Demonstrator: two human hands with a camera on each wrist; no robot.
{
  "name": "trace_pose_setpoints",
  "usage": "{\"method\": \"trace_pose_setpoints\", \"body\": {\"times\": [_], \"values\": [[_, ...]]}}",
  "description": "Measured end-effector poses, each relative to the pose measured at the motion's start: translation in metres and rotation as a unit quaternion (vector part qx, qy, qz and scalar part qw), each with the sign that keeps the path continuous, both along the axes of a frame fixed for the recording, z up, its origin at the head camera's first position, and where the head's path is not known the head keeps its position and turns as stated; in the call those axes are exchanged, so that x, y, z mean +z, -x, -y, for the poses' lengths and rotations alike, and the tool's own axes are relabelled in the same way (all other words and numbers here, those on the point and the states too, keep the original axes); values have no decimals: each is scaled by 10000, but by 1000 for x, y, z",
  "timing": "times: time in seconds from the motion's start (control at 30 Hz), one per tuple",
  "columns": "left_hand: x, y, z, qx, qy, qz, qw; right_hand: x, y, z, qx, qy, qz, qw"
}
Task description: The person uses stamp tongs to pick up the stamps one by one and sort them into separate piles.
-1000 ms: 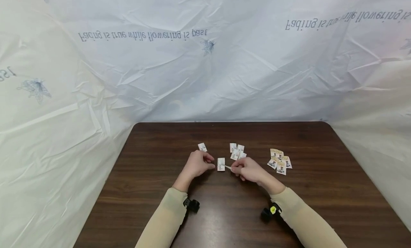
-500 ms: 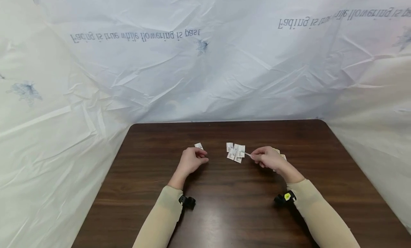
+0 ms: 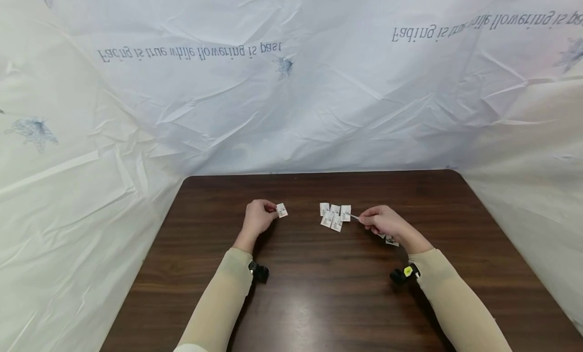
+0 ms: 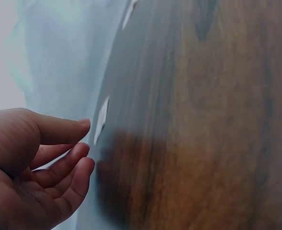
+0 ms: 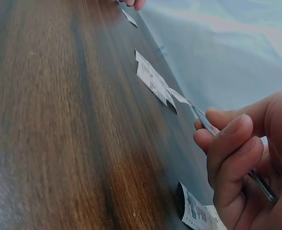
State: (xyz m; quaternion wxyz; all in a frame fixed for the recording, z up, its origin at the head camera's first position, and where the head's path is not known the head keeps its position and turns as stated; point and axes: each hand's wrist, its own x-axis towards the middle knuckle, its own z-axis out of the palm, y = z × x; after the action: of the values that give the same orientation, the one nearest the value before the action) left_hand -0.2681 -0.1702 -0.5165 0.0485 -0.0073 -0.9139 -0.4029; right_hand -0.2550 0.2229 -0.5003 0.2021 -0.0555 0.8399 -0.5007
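My right hand holds metal tweezers between thumb and fingers. The tweezers' tips meet a small white printed packet at the right side of a cluster of similar packets. In the right wrist view that packet is tilted up at the tips. My left hand is beside a lone white packet farther left. Its fingers are loosely bent, and the left wrist view shows the packet just beyond the thumb, apparently not pinched.
Other printed packets lie partly hidden under my right hand. The dark wooden table ends at a white plastic sheet hanging behind it and along both sides.
The packet lying between my hands has been carried by the tweezers to the cluster, up and right. My left hand has moved left and away, to beside the lone packet.
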Motion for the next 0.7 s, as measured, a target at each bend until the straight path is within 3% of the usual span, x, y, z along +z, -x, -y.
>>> {"method": "trace_pose_setpoints", "body": {"times": [0.33, 0.7], "values": [[-2, 10, 0, 18, 217, 328, 9992, -2, 4, 0, 85, -81, 107, 9999], [2, 13, 0, -23, 222, 623, 9978, -2, 5, 1, 125, -257, 68, 9996]]}}
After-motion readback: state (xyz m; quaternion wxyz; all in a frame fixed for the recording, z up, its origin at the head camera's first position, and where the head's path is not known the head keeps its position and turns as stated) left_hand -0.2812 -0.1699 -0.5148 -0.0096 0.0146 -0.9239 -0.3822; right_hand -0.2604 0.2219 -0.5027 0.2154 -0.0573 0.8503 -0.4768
